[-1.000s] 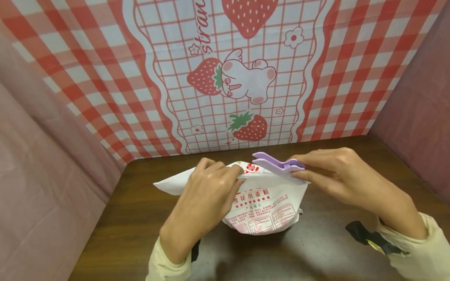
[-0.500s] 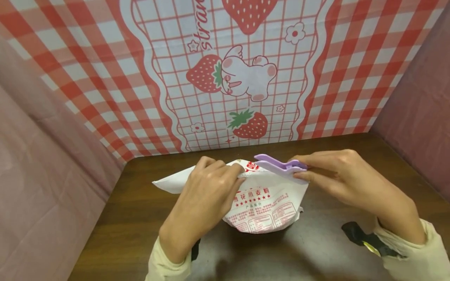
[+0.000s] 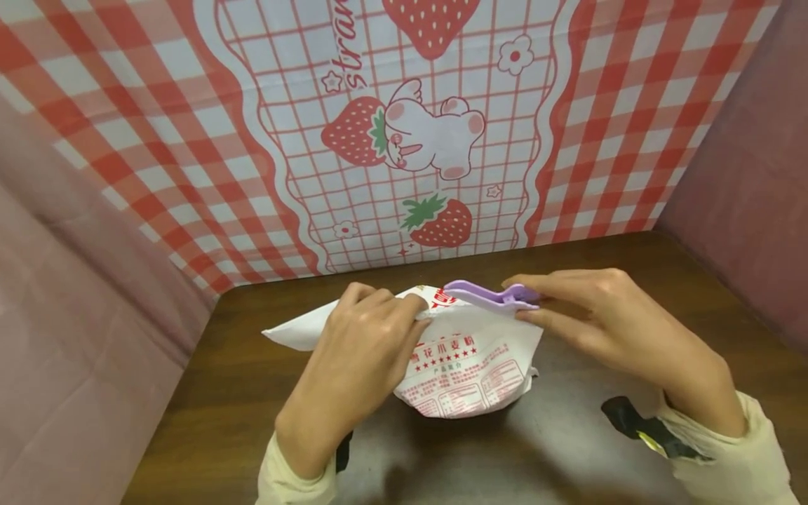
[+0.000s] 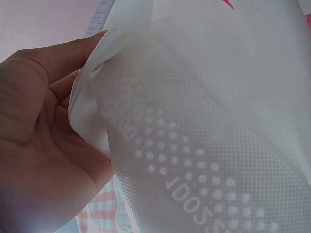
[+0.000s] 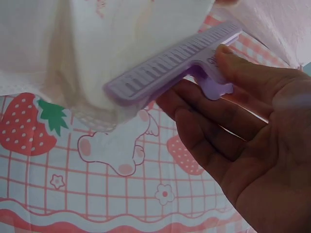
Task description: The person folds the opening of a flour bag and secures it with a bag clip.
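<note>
A white flour bag (image 3: 457,372) with red print stands upright on the table, its top edge folded over. My left hand (image 3: 369,337) pinches that fold near the middle, thumb on the near side. In the left wrist view, the bag's white material (image 4: 204,121) lies beside the thumb and palm. My right hand (image 3: 606,315) holds a purple bag clip (image 3: 492,296) by its rear end between thumb and fingers. The clip's long ribbed bar (image 5: 170,60) lies along the right part of the bag's top edge, its two arms close together. The bag's far side is hidden.
The dark wooden table (image 3: 208,414) extends around the bag. Behind it hangs a red-and-white checked cloth (image 3: 435,210) with strawberry prints. Pink cloth (image 3: 76,337) hangs at the left, and more at the right.
The clip's two arms, spread apart earlier, have come together on the bag's top edge. My left hand keeps its hold on the fold. The whole head view has shifted slightly.
</note>
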Demonstrator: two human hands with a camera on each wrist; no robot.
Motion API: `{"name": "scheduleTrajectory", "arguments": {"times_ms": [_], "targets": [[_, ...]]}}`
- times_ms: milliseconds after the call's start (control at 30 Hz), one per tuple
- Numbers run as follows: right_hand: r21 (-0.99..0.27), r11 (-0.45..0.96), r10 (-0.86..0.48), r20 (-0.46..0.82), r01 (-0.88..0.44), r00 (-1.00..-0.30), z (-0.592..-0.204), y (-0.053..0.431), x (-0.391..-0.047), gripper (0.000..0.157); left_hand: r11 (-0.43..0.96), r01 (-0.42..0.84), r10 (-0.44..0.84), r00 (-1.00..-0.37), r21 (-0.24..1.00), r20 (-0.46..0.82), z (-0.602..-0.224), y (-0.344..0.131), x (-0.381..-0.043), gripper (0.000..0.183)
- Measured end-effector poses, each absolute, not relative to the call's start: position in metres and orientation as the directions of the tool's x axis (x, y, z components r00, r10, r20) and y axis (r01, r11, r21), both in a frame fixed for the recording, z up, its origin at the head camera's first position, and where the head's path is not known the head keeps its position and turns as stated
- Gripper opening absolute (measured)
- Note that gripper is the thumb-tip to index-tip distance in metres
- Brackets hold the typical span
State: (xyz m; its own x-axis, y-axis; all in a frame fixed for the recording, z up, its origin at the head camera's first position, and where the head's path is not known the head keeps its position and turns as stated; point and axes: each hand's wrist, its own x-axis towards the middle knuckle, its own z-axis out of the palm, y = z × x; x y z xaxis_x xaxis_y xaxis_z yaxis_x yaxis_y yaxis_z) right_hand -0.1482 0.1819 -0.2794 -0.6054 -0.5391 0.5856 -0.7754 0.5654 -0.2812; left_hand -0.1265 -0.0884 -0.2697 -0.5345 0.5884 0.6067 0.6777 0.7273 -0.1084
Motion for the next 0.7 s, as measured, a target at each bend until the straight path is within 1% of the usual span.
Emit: {"name": "scheduleTrajectory", "arguments": {"times_ms": [133,300,533,700], "targets": [[-0.267,0.587,-0.53,0.587,-0.764,-0.612,-0.2804,0.1793,-0.1491,0.042,0.726,0.679,0.587,-0.533,-0.107,0.609,-0.27,-0.0891,-0.1263,0.01],[-0.285,0.588,-0.526,0.577,-0.757,-0.625,-0.2807,0.1787,-0.1475,0.045,0.727,0.678,0.586,-0.53,-0.109,0.612,-0.2699,-0.0897,-0.1262,0.01],[-0.308,0.587,-0.522,0.563,-0.749,-0.641,-0.2796,0.1778,-0.1465,0.038,0.722,0.685,0.586,-0.527,-0.102,0.616,-0.269,-0.0899,-0.1262,0.009],[-0.292,0.57,-0.526,0.589,-0.768,-0.614,-0.28,0.178,-0.1477,0.035,0.732,0.677,0.568,-0.538,-0.083,0.622,-0.2688,-0.0907,-0.1265,0.011]]}}
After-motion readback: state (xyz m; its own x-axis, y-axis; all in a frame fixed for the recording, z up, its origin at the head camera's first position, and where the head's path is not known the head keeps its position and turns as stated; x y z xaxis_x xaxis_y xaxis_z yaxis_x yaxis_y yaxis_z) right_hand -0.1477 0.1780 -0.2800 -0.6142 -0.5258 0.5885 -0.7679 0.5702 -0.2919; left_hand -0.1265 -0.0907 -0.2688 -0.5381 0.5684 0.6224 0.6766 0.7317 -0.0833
